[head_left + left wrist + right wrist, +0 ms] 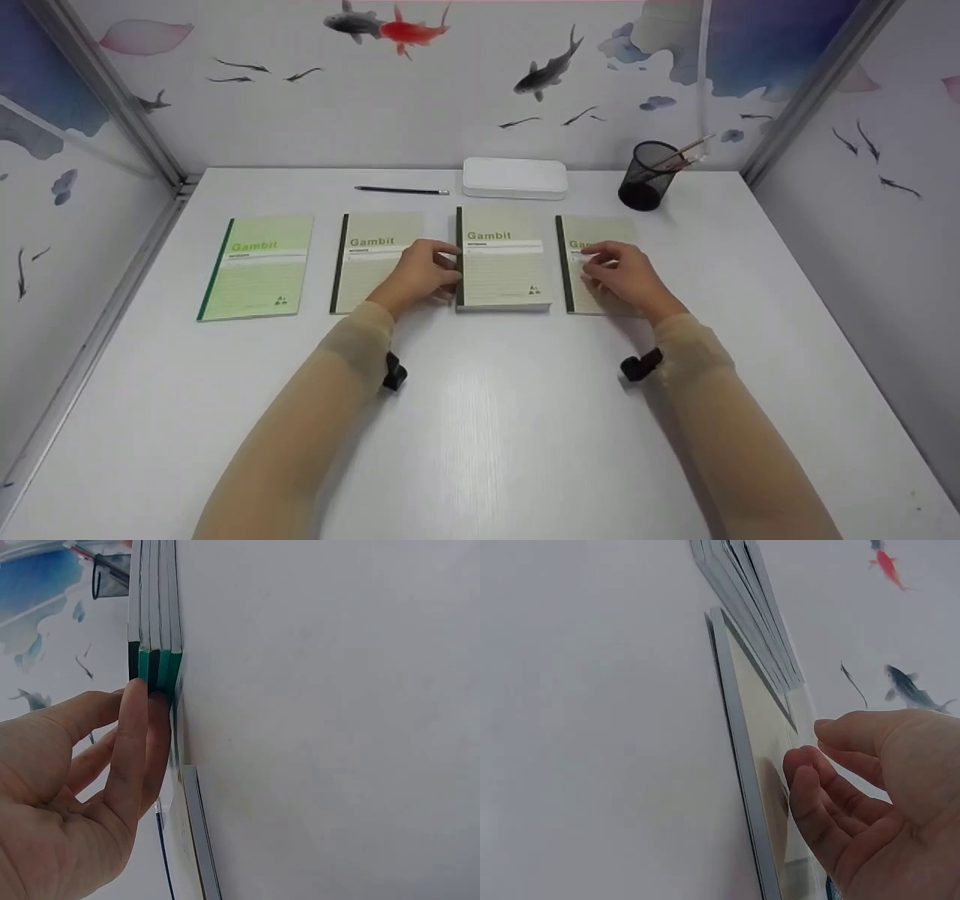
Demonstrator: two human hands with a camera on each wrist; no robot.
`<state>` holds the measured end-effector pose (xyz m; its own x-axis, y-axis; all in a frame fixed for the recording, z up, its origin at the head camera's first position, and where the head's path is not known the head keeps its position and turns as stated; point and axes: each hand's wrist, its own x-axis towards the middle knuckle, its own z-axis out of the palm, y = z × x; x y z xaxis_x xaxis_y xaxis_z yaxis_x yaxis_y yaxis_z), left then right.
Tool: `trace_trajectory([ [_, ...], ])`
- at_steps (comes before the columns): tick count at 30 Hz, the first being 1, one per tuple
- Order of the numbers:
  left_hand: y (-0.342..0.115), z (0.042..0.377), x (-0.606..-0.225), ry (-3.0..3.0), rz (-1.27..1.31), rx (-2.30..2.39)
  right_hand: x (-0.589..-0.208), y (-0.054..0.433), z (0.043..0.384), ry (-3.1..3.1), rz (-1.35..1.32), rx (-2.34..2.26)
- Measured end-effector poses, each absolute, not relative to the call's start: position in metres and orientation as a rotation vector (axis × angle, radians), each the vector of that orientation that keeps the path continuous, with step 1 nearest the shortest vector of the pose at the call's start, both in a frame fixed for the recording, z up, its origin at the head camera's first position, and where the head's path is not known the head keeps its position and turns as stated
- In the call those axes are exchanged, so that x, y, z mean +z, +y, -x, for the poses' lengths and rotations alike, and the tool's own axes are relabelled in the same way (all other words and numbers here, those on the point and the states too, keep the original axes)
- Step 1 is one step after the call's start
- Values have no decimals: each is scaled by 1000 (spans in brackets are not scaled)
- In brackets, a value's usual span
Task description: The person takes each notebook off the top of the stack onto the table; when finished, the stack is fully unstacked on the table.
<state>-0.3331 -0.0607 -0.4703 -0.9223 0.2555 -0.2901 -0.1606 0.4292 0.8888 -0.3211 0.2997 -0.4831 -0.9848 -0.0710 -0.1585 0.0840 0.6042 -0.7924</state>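
A stack of several notebooks (503, 274) lies in the middle of the table, its dark and green spines showing in the left wrist view. My left hand (421, 276) touches the spine side of this stack with its fingertips (135, 690). Part of a notebook (356, 281) to the left is covered by that hand. Over the rightmost notebook (600, 300) hovers my right hand (628, 271), fingers loosely bent and holding nothing. In the right wrist view a gap shows between its thumb and fingers. A greener notebook (255, 270) lies at the far left.
Behind the notebooks lie a dark pencil (401, 190) and a white case (515, 178). A black mesh pen cup (646, 176) with pencils stands at the back right. Walls printed with fish enclose the white table (480, 435) at the back and sides.
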Motion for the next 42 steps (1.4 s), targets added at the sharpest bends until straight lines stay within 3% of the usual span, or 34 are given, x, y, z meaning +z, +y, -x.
trace_trajectory([
  [20,-64,332,-468,2349,-106,1486,-480,240,341,2482,25,-1464],
  [42,-62,333,-475,2378,-120,1418,-485,246,347,2414,-45,-1490],
])
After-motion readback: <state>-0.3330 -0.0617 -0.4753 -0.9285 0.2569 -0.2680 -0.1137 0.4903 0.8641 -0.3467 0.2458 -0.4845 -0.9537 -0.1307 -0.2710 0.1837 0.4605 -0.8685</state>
